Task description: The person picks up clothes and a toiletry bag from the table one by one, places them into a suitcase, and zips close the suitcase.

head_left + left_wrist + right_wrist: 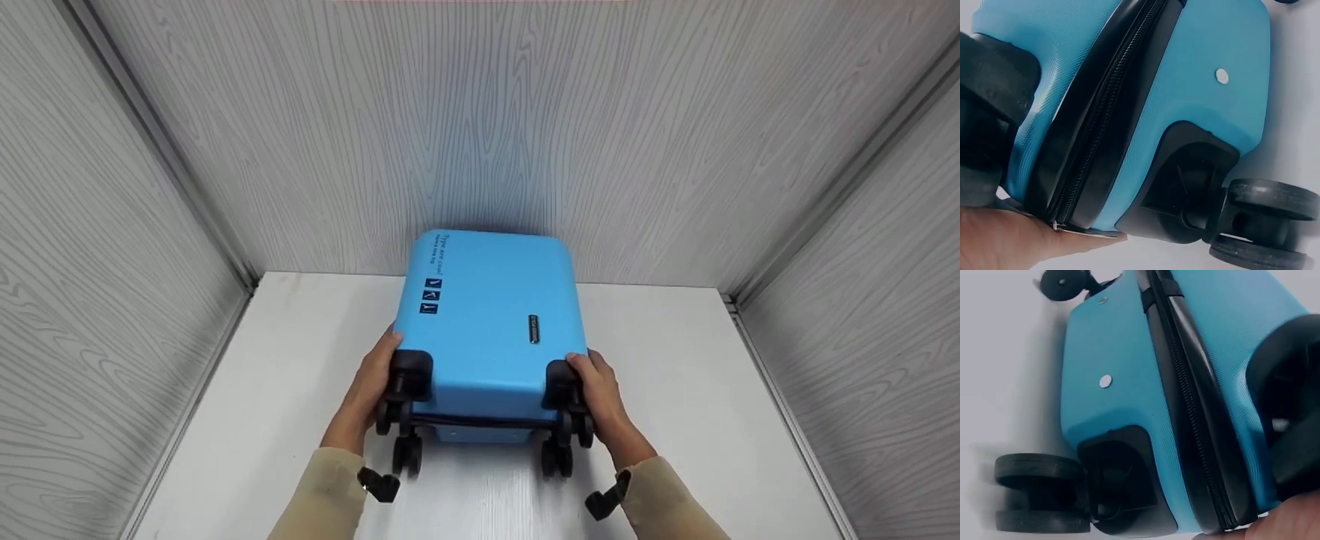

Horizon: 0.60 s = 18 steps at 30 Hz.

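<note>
A bright blue hard-shell suitcase (491, 300) lies on its broad side, its wheeled end toward me. My left hand (369, 382) grips the left side by the black corner guard (412, 369). On the opposite side my right hand (604, 390) holds it, thumb over the top edge near the other corner guard (561, 381). A black zipper (1100, 118) runs round the shell in the left wrist view. Black double casters show at the near end, such as the lower wheel (1041, 495) in the right wrist view. The fingers under the sides are largely hidden.
The suitcase is on a white tabletop (300, 337), its far end close to a grey wood-grain back panel (487, 112). Similar panels stand at left (90, 262) and right (862, 300). Black wrist mounts (381, 484) hang by both sleeves.
</note>
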### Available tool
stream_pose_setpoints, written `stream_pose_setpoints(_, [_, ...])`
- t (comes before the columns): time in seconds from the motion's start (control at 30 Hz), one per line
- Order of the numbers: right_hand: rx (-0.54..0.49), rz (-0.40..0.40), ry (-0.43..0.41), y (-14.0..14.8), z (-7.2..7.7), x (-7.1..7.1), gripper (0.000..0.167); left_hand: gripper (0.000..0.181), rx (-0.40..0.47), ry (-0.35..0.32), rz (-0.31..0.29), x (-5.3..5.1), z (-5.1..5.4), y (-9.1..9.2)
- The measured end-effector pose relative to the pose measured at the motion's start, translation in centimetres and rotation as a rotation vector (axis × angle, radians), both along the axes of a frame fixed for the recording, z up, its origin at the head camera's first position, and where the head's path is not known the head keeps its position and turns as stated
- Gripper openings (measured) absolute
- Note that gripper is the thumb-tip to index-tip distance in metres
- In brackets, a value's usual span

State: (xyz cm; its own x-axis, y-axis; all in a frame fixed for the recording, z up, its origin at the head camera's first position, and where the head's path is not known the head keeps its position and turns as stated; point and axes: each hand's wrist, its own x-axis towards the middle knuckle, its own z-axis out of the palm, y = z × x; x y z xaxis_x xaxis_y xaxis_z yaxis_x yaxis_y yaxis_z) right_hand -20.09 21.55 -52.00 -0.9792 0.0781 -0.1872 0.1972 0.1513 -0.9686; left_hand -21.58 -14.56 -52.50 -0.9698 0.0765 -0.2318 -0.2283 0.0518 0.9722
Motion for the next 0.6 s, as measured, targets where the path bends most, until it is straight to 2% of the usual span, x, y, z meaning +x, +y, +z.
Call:
stream_pose_setpoints(0.17, [-0.022, 0.017, -0.048, 1.2, 0.4, -0.8, 0.059, 0.07, 0.002, 0.021, -0.037, -0.4, 0.1, 0.7])
stream_pose_setpoints(0.27, [-0.011, 0.027, -0.049, 2.0, 0.3, -1.2, 0.064, 0.07, -0.005, 0.03, -0.058, -0.8, 0.2, 1.2])
stream_pose_setpoints(0.47, [-0.014, 0.067, -0.056, 3.0, 0.2, -1.7, 0.073, 0.073, -0.032, 0.023, -0.061, -1.7, 0.4, 1.7])
stream_pose_setpoints(0.6, [-0.036, 0.137, -0.101, 3.2, 0.1, -1.8, 0.083, 0.074, -0.039, 0.005, -0.057, -1.9, 0.4, 1.7])
